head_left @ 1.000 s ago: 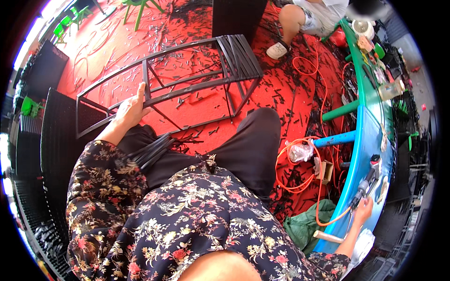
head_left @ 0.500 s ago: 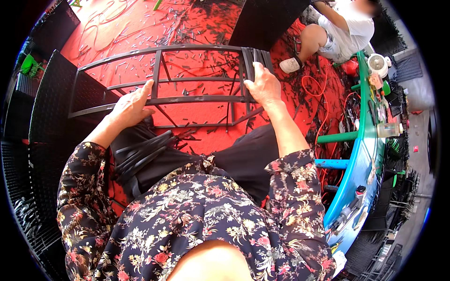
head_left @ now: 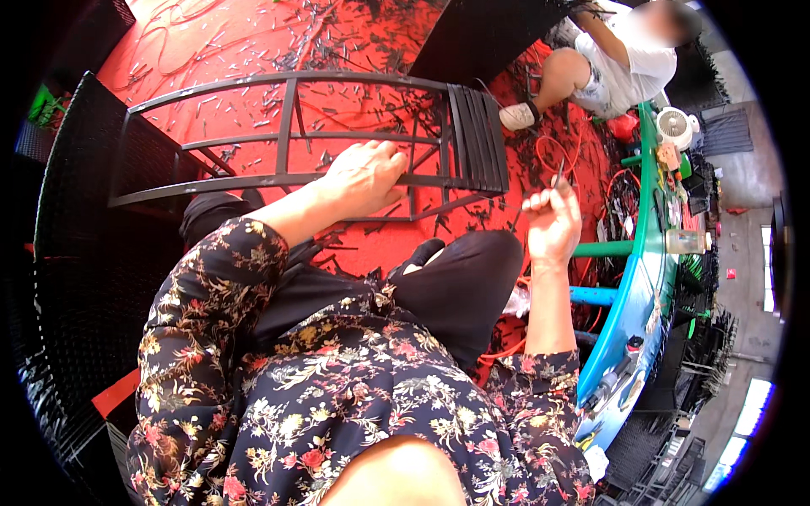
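Frame [head_left: 287, 126], plain black, under left hand [head_left: 364, 175]

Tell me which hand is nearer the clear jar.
Right. The right hand is left of the jar; the left hand is farther left, over the black frame.

Bright light washes the red floor covering [head_left: 187, 114] pale at upper left, and the white strip [head_left: 742, 434] at lower right glares with violet fringe. The black woven panel [head_left: 89, 194] at left stays dark; the long green-and-blue table [head_left: 620, 325] curves from distortion.
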The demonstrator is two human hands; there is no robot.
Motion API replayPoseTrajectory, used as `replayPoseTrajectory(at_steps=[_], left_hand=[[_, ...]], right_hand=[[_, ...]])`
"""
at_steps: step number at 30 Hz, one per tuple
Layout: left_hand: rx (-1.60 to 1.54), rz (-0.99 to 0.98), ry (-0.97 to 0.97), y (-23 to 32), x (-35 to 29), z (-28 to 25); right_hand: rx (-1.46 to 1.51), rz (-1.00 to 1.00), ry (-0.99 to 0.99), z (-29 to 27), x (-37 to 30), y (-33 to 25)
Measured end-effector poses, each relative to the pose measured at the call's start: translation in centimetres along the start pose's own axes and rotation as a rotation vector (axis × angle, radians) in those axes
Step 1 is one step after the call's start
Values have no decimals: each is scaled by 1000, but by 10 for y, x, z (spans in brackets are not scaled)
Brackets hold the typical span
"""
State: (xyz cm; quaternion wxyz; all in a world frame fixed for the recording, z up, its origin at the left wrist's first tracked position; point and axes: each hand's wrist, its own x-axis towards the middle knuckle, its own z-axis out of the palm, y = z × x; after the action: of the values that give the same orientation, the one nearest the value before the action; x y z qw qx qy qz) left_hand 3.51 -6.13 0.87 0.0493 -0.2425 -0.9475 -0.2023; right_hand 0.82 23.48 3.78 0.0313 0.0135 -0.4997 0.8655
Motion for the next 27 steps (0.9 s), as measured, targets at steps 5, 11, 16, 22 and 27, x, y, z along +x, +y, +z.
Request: replayPoseTrajectory(at_steps=[5,11,16,22,27], left_hand=[[-71,-86,-113,-5,3,6],[-38,-72,-38,-3,4,4],[-9,-113,-53,4,-4,-4],[-21,-146,-94,7,-12,-9],[-14,-156,-99,10,-19,-16]], right_hand=[[-501,251,269,-53,-62,38],[-376,298,218,-41,-21,64],[-521,135,355,-104,32,27],[-1959,615,-312,-120,38,-14],[-953,77,-343,13,53,6]])
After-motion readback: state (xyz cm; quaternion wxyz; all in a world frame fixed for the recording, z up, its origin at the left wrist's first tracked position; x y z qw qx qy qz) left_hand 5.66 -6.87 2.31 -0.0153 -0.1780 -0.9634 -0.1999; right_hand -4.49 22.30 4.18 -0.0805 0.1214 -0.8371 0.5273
